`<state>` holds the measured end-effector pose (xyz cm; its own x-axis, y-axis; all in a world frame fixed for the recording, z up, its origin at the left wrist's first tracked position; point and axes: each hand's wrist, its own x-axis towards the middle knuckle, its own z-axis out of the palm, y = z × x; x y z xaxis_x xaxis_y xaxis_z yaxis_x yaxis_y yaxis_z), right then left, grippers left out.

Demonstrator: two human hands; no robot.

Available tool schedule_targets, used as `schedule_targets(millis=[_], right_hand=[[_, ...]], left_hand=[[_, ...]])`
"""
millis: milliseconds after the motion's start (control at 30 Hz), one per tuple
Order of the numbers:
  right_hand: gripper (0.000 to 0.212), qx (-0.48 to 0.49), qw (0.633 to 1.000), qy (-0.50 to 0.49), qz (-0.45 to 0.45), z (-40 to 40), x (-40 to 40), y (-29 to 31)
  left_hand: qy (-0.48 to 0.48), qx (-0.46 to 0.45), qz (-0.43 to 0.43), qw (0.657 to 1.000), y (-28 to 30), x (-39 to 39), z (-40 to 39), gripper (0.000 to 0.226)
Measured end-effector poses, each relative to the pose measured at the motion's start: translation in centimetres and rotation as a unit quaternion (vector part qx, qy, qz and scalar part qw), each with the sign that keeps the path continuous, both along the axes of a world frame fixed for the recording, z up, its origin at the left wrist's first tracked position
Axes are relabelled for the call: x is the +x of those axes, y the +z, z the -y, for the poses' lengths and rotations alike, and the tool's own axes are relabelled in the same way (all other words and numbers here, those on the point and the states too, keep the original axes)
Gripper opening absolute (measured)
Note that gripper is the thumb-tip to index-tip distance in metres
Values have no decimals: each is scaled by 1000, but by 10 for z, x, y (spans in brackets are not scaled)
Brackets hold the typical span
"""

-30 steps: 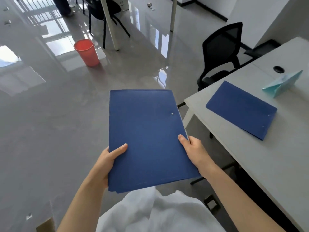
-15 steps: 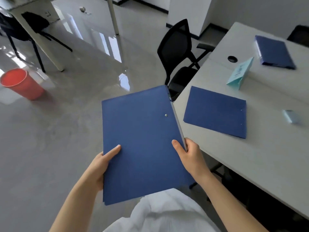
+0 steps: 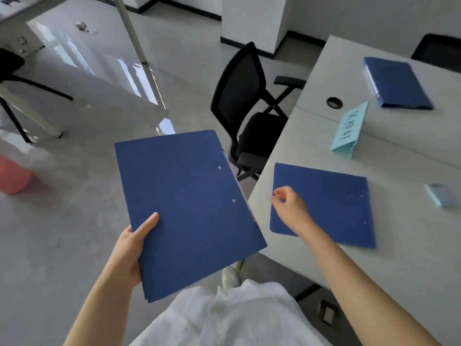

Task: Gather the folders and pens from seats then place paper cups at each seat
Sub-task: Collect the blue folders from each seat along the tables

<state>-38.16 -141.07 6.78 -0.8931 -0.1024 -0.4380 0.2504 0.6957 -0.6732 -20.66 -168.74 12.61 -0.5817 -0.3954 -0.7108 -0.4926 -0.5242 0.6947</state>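
L hand (image 3: 129, 248) grips gathered folder (image 3: 187, 208) by its near corner, freeing R hand (image 3: 289, 206), fingers loosely curled, holding nothing, poised over near edge of next folder (image 3: 329, 203) flat on table (image 3: 374, 270), apparently about to lift it.

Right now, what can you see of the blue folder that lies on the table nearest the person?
The near folder is dark blue, flat and closed, card-like, with two small metal rivets by its right edge. It lies slightly askew near the edge of the white table. The right hand reaches over its left edge, fingers curled; contact is unclear.
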Motion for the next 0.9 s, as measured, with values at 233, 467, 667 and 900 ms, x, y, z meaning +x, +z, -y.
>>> schedule_targets(millis=[233,467,667,900], right_hand=[[50,191,981,-11,35,17,-29,-77],[67,300,949,-16,94,76,-28,-102],[70,240,960,-94,108,137,-41,-97],[55,70,961,-259,71,165,-57,-93]], left_hand=[[-14,15,27,999,-13,-52,66,39],[-94,23,35,995,-16,-125,166,42],[-159,16,31,987,-7,-191,225,33],[-215,15,39,976,-8,-244,239,38]])
